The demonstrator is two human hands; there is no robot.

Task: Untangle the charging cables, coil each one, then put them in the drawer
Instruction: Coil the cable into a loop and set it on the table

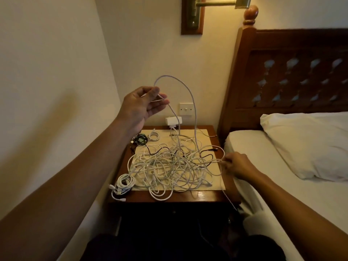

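Observation:
A tangle of white and black charging cables [173,166] covers the top of a wooden nightstand [205,194]. My left hand [143,108] is raised above it and pinches a white braided cable [190,93] that arcs up and drops back into the tangle. My right hand [237,166] is low at the nightstand's right edge and pinches a thin white cable [227,198] that hangs down over the front edge. A coiled white cable [123,183] lies at the front left corner. A coiled dark green cable [140,139] and a small white coil [154,135] lie at the back left.
A white charger plug [172,121] sits in the wall socket behind the nightstand, under a light switch [186,109]. A bed with a white pillow [308,142] and a carved wooden headboard [293,72] stands on the right. A plain wall runs close along the left.

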